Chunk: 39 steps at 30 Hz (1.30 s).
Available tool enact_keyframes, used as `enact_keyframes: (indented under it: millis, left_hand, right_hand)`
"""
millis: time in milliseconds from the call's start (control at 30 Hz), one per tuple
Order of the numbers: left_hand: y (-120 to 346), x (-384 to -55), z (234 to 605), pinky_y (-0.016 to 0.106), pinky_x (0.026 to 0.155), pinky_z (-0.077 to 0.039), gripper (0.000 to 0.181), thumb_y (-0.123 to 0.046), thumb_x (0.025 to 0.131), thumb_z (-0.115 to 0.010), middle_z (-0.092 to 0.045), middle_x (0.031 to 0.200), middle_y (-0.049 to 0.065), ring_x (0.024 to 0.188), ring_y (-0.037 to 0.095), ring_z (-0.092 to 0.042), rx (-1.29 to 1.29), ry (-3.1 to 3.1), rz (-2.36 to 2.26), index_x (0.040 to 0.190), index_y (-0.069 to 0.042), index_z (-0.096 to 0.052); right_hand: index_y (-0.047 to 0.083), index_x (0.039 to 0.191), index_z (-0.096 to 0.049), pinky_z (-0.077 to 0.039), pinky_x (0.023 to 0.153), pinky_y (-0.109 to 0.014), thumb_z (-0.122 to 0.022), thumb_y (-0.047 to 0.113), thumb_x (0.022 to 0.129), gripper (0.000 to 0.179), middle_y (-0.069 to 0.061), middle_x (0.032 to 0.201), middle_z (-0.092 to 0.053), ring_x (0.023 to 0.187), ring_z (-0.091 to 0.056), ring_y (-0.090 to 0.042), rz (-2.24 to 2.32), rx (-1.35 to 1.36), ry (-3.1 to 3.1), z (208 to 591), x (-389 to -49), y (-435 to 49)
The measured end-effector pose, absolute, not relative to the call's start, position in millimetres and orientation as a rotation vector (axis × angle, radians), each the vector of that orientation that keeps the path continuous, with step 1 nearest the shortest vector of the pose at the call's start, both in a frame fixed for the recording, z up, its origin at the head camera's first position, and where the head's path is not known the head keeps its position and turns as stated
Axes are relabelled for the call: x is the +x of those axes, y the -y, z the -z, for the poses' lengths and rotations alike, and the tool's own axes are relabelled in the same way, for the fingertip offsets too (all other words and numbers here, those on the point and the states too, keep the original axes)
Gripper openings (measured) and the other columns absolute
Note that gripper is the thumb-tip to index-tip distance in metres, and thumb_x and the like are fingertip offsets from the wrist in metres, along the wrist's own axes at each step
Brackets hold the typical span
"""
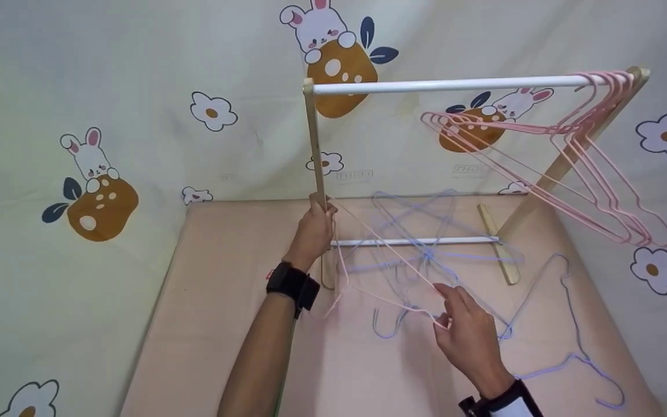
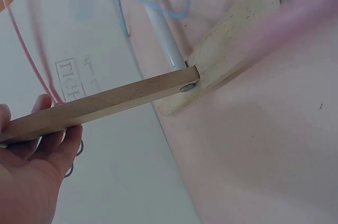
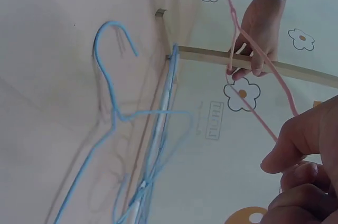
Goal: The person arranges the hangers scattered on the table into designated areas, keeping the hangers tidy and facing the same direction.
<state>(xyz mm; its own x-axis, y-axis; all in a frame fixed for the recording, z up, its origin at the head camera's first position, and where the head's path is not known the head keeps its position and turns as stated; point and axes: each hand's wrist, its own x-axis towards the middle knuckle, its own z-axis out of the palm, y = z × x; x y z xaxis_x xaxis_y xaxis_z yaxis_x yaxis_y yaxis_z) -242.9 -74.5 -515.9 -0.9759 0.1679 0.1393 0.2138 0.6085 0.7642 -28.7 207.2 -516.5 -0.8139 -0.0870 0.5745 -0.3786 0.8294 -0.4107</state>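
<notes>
My left hand (image 1: 313, 234) grips the upright wooden post (image 1: 314, 139) of a clothes rack, partway up its left side. A pink wire hanger (image 1: 346, 281) stretches between my hands, with one end right at the left fingers by the post. In the left wrist view, pink wire runs down to those fingers behind the post. My right hand (image 1: 472, 336) pinches the hanger's other end between thumb and fingers. The hanger's hook end points toward the lower left in the head view. In the right wrist view, part of the hanger is hidden behind the right fingers.
Several pink hangers (image 1: 585, 121) hang at the right end of the rack's white top rod (image 1: 443, 85). Blue wire hangers (image 1: 426, 253) lie overlapping around the lower rod, and another blue hanger (image 1: 579, 354) lies at the right. A patterned sheet (image 1: 241, 156) stands behind.
</notes>
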Motion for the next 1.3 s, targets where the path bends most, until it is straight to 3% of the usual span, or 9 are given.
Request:
enact_keyframes:
  millis: [267, 400, 500, 733, 933, 1033, 1133, 1300]
  left_hand:
    - [74, -243, 517, 0.046, 0.071, -0.057, 0.029, -0.014, 0.121, -0.040, -0.068, 0.130, 0.018, 0.089, 0.030, -0.065, -0.320, 2.763, 1.375, 0.146, -0.002, -0.036]
    - [74, -242, 518, 0.048, 0.074, -0.060, 0.028, -0.013, 0.120, -0.041, -0.069, 0.129, 0.017, 0.093, 0.033, -0.070, -0.351, 2.746, 1.335, 0.145, 0.001, -0.038]
    - [74, -242, 518, 0.050, 0.077, -0.060, 0.029, -0.012, 0.120, -0.041, -0.070, 0.128, 0.018, 0.095, 0.035, -0.072, -0.372, 2.731, 1.312, 0.144, 0.003, -0.039]
    - [74, -241, 517, 0.044, 0.065, -0.059, 0.026, -0.014, 0.120, -0.040, -0.070, 0.126, 0.016, 0.083, 0.029, -0.069, -0.358, 2.732, 1.334, 0.142, -0.001, -0.038]
    - [74, -240, 517, 0.039, 0.058, -0.058, 0.026, -0.018, 0.121, -0.040, -0.069, 0.123, 0.015, 0.076, 0.025, -0.066, -0.335, 2.741, 1.383, 0.143, -0.004, -0.037]
    - [74, -241, 517, 0.037, 0.058, -0.058, 0.027, -0.017, 0.121, -0.039, -0.068, 0.124, 0.016, 0.076, 0.024, -0.066, -0.334, 2.744, 1.394, 0.144, -0.003, -0.037]
    - [74, -241, 518, 0.037, 0.057, -0.059, 0.027, -0.016, 0.121, -0.039, -0.068, 0.126, 0.018, 0.076, 0.024, -0.066, -0.334, 2.742, 1.402, 0.145, -0.002, -0.036]
    - [74, -242, 519, 0.040, 0.060, -0.060, 0.028, -0.014, 0.121, -0.038, -0.067, 0.129, 0.020, 0.079, 0.026, -0.066, -0.343, 2.745, 1.391, 0.145, -0.001, -0.036]
  right_hand:
    - [-0.005, 0.124, -0.073, -0.044, 0.048, -0.030, -0.075, -0.024, 0.063, 0.063, 0.000, 0.080, -0.055, 0.059, -0.049, -0.009, -0.677, 0.285, 2.453, 519, -33, -225]
    - [-0.006, 0.123, -0.073, -0.041, 0.048, -0.029, -0.077, -0.020, 0.068, 0.057, -0.001, 0.080, -0.057, 0.059, -0.045, -0.007, -0.701, 0.216, 2.481, 518, -35, -237]
    - [-0.005, 0.123, -0.074, -0.040, 0.050, -0.029, -0.085, -0.014, 0.073, 0.052, -0.001, 0.081, -0.058, 0.060, -0.044, -0.005, -0.721, 0.167, 2.502, 514, -37, -246]
    - [-0.006, 0.123, -0.077, -0.032, 0.053, -0.028, -0.100, 0.010, 0.079, 0.052, 0.001, 0.082, -0.060, 0.059, -0.037, -0.006, -0.772, 0.066, 2.601, 498, -47, -272]
    - [-0.008, 0.129, -0.076, -0.030, 0.050, -0.028, -0.097, 0.031, 0.087, 0.061, 0.001, 0.080, -0.062, 0.055, -0.037, -0.008, -0.875, -0.050, 2.680, 489, -54, -293]
    - [-0.007, 0.126, -0.078, -0.030, 0.048, -0.028, -0.095, 0.030, 0.089, 0.055, 0.002, 0.077, -0.063, 0.053, -0.039, -0.008, -0.876, -0.038, 2.673, 486, -56, -301]
    - [-0.003, 0.121, -0.081, -0.036, 0.053, -0.024, -0.093, 0.029, 0.092, 0.045, -0.001, 0.078, -0.071, 0.059, -0.055, -0.012, -0.861, -0.013, 2.655, 481, -59, -307]
    - [-0.001, 0.116, -0.083, -0.039, 0.058, -0.025, -0.080, 0.034, 0.103, 0.037, -0.005, 0.077, -0.072, 0.064, -0.060, -0.020, -0.900, -0.090, 2.652, 464, -60, -315]
